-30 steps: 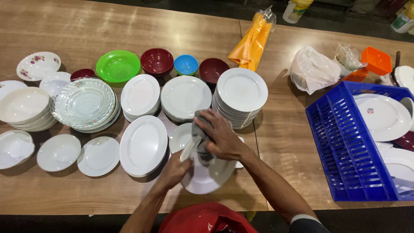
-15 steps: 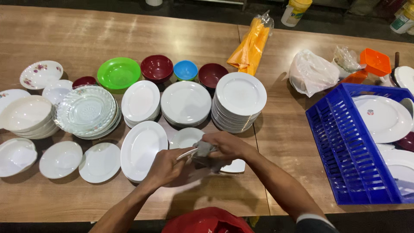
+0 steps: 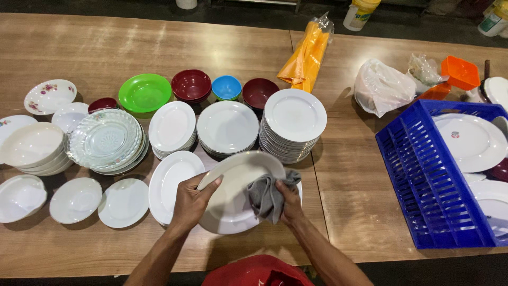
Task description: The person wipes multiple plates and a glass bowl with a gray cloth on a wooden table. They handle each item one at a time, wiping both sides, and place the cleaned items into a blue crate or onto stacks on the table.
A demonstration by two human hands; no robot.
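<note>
- While the left hand (image 3: 193, 201) grips the white oval plate (image 3: 233, 193) by its near-left rim, thumb over the edge and fingers closed beneath, the plate sits tilted above the bench (image 3: 349, 175), just in front of the stacks; that tilt should stay steady so the face is open to the cloth.
- The right hand (image 3: 288, 200) is closed on a bunched grey cloth (image 3: 266, 195) pressed against the plate's right side; spreading the cloth flatter under the fingers would likely cover more surface per stroke than a tight wad.
- Wiping looks best done from the middle out to the rim, turning the plate with the left hand, so the part under the thumb is not missed.
- Pressure should be moderate: the plate is held by one edge only, and a hard push from the right could lever it out of the grip.
- Close by stand the tall stack of round white plates (image 3: 294, 123) and a flat oval plate (image 3: 172, 182) lying just left of the left hand; elbows and the plate's far rim should stay apart from them to avoid a knock.
- Whether the underside needs wiping cannot be told, as it is hidden.
</note>
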